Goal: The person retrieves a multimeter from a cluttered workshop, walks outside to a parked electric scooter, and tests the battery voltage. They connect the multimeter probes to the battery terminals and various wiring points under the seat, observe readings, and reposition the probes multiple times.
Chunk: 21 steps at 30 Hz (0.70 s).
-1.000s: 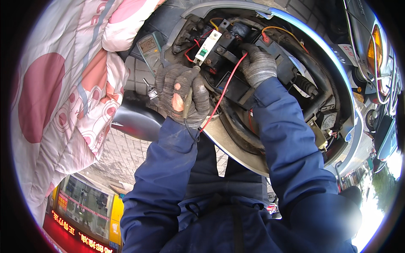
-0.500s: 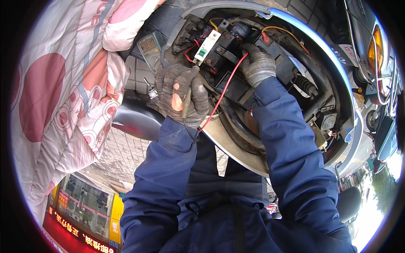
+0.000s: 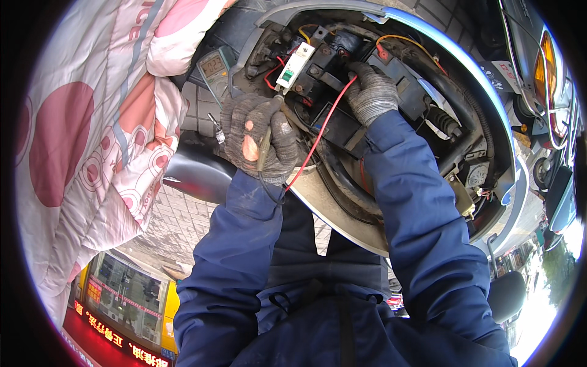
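Note:
My left hand point(image 3: 244, 122), in a worn grey knit glove with holes, is closed on a test probe point(image 3: 264, 153) with a dark lead. Its fingertips are at the lower end of a white circuit breaker point(image 3: 295, 67) with a green switch. My right hand point(image 3: 372, 95), gloved alike, is closed at the dark batteries point(image 3: 336, 125), where a red test lead point(image 3: 318, 144) runs into its fingers. The probe tip there is hidden. Beside my left hand, a multimeter point(image 3: 214, 67) shows digits on its screen. A small metal-tipped piece point(image 3: 216, 128) sticks out beside that hand.
The opened scooter body point(image 3: 452, 40) with a blue edge surrounds the batteries, wires and hoses. A padded pink and white cover point(image 3: 61, 140) hangs at the left. A black seat-like part point(image 3: 199, 174) lies below it. Other scooters point(image 3: 550, 92) stand at the right.
The reading on the multimeter has changed. Both hands and the breaker appear slightly farther left in the picture, with the same holds.

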Motion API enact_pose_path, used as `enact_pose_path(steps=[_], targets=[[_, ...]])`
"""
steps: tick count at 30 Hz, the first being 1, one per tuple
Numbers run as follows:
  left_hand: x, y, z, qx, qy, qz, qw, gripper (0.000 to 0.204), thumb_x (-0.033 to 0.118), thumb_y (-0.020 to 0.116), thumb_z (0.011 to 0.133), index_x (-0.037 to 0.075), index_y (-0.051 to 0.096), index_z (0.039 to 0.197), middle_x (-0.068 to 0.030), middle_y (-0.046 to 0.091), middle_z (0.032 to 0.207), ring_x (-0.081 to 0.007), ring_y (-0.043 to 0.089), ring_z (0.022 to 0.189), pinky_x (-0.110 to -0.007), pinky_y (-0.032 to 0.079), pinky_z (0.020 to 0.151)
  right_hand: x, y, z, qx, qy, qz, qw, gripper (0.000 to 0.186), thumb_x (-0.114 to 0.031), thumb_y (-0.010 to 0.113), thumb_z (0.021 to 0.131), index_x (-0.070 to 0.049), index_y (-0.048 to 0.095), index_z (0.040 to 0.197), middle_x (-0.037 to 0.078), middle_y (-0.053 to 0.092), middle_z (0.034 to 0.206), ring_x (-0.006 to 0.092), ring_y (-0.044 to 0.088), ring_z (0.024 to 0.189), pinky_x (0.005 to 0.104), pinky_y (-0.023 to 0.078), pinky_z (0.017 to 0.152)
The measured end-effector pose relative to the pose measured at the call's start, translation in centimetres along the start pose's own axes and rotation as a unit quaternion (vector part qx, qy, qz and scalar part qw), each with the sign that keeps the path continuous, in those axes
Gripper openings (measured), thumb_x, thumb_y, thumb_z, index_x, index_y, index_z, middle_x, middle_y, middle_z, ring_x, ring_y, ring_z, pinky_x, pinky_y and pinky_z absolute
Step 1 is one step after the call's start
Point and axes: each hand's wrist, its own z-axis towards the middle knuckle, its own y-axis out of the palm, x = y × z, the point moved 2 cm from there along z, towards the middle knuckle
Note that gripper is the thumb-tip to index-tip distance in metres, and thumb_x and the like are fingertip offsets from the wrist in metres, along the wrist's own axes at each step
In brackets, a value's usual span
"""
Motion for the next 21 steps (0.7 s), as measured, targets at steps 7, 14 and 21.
enact_pose_path(steps=[7, 14, 21], targets=[[0.16, -0.1, -0.06, -0.003, -0.002, 0.005, 1.0, 0.02, 0.019, 0.053, 0.09, 0.001, 0.062, 0.093, -0.0135, 0.061, 0.092, -0.0313, 0.055, 0.09, -0.044, 0.044, 0.083, -0.06, 0.06, -0.06, -0.005, 0.008, -0.006, 1.0, 0.025, -0.016, 0.061, 0.082, -0.012, 0.065, 0.106, 0.02, 0.065, 0.097, 0.0394, 0.063, 0.089, 0.0454, 0.051, 0.079], [0.06, -0.07, -0.23, -0.012, -0.016, 0.003, 1.0, 0.019, 0.017, 0.052, 0.09, 0.002, 0.062, 0.095, -0.0136, 0.061, 0.094, -0.0314, 0.055, 0.091, -0.044, 0.044, 0.084, -0.1, 0.13, -0.09, 0.01, -0.007, -0.003, 1.0, 0.025, -0.016, 0.061, 0.082, -0.011, 0.065, 0.106, 0.02, 0.065, 0.097, 0.0389, 0.063, 0.09, 0.0452, 0.05, 0.079], [0.17, -0.25, -0.11, -0.006, -0.011, 0.023, 1.0, 0.023, 0.022, 0.053, 0.091, 0.002, 0.063, 0.095, -0.0146, 0.06, 0.096, -0.0326, 0.055, 0.093, -0.044, 0.044, 0.084, -0.14, 0.17, -0.05, 0.001, -0.002, -0.01, 1.0, 0.025, -0.016, 0.061, 0.082, -0.011, 0.065, 0.106, 0.02, 0.066, 0.096, 0.0388, 0.063, 0.09, 0.0453, 0.05, 0.079]])
